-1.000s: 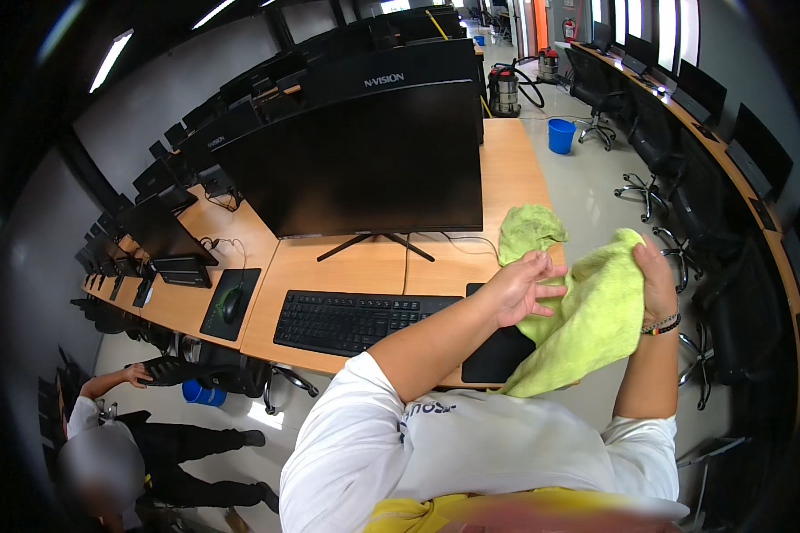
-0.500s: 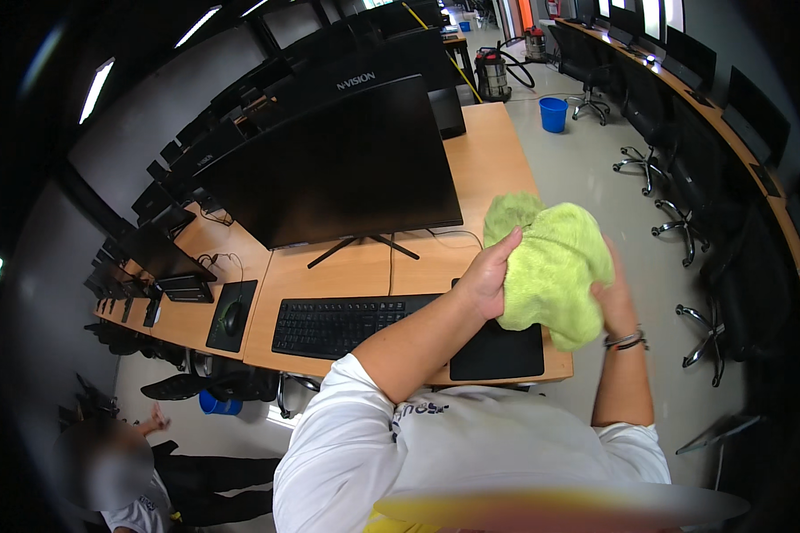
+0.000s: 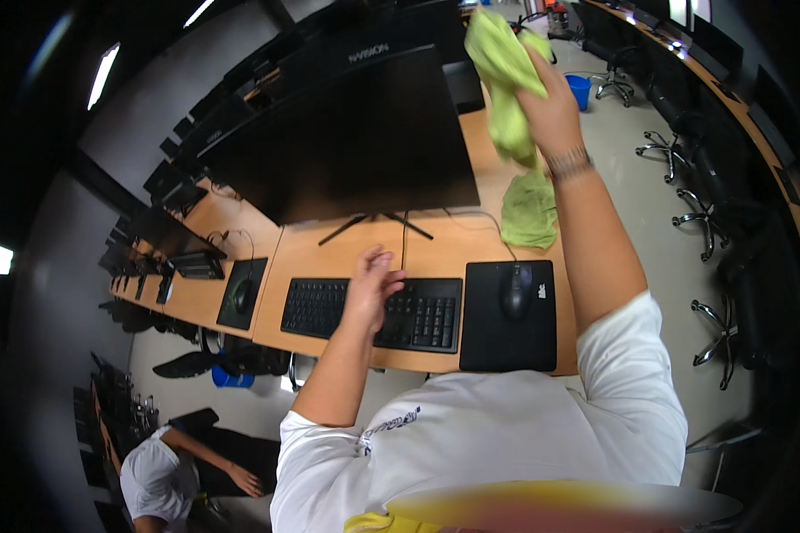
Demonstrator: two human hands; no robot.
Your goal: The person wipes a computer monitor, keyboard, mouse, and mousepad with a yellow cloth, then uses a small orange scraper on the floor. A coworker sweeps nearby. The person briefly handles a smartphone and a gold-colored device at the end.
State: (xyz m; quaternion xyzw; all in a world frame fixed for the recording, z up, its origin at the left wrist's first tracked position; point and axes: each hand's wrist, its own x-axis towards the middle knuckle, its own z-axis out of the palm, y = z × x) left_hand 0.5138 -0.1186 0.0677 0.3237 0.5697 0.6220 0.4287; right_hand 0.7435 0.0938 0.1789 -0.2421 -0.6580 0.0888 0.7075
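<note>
My right hand (image 3: 553,108) grips a lime-green cloth (image 3: 500,75), held up at the far right beside the large black monitor (image 3: 347,133). The cloth hangs bunched and slightly blurred. Below it, a second green cloth (image 3: 529,211) lies crumpled on the desk's right side. My left hand (image 3: 373,289) hovers over the black keyboard (image 3: 431,315) with nothing in it, its fingers loosely bent and apart. To the right of the keyboard, a black mouse (image 3: 516,291) rests on a black mouse pad (image 3: 507,342).
The wooden desk (image 3: 302,253) continues left with another mouse pad (image 3: 231,311) and several monitors. A co-worker (image 3: 164,471) leans at the lower left. Office chairs (image 3: 711,338) line the right side, and a blue bucket (image 3: 580,89) stands on the floor beyond the desk.
My left hand has let go of the cloth and moved left over the keyboard. My right hand has carried it up and away, uncovering the mouse and second cloth. The co-worker has changed posture.
</note>
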